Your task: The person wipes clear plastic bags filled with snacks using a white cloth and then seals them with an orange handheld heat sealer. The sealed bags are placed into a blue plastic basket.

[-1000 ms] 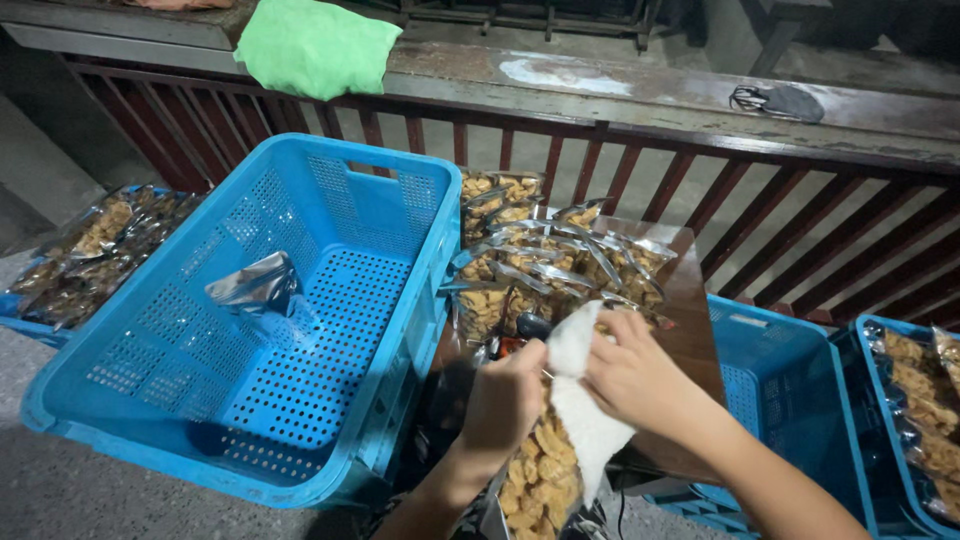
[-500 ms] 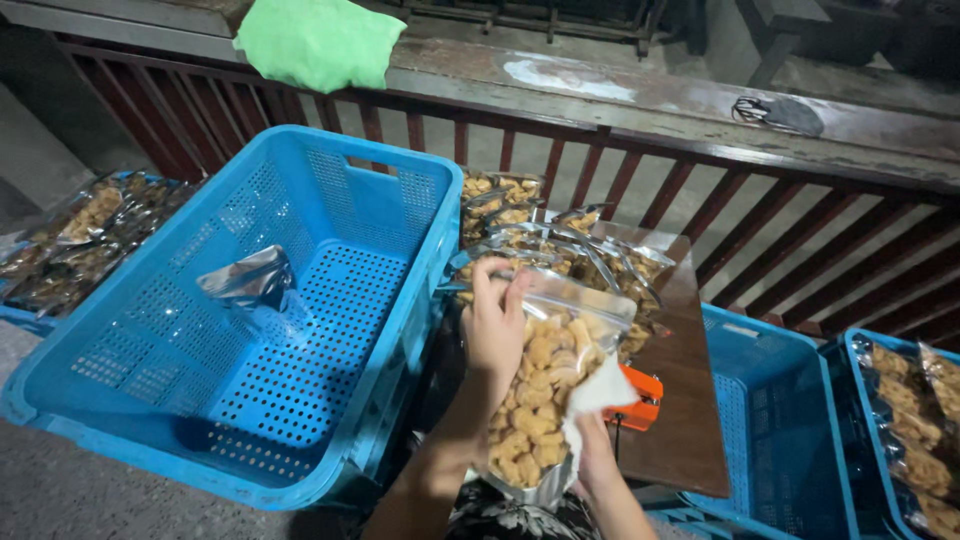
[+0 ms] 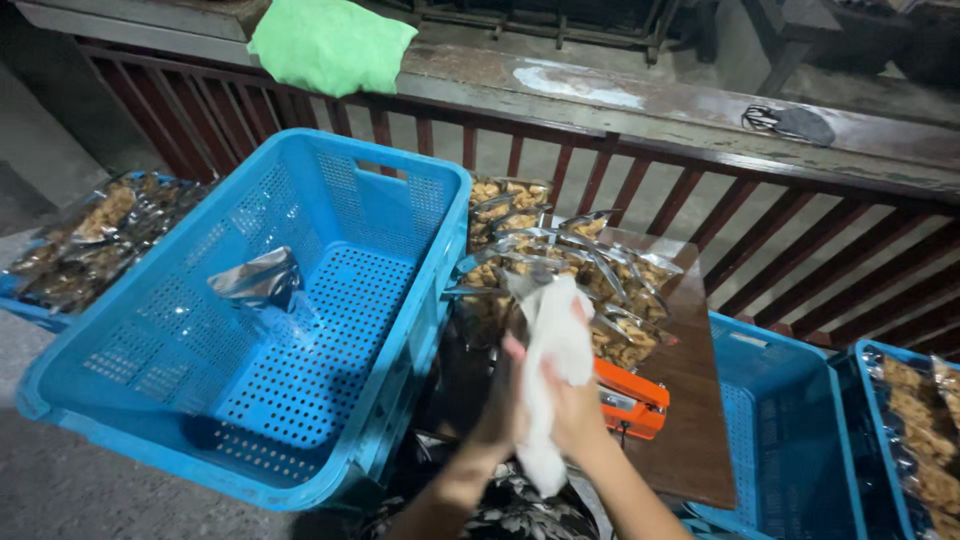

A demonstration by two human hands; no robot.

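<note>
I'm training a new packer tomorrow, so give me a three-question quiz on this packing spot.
1. True or false: the big blue crate holds a single silvery packet.
2. What does the right hand press against the bag that the left hand also grips?
A. a white cloth
B. a sponge
C. a brush
3. What colour is the tool on the brown table beside the hands?

Key: 1 true; 2 A; 3 orange.
</note>
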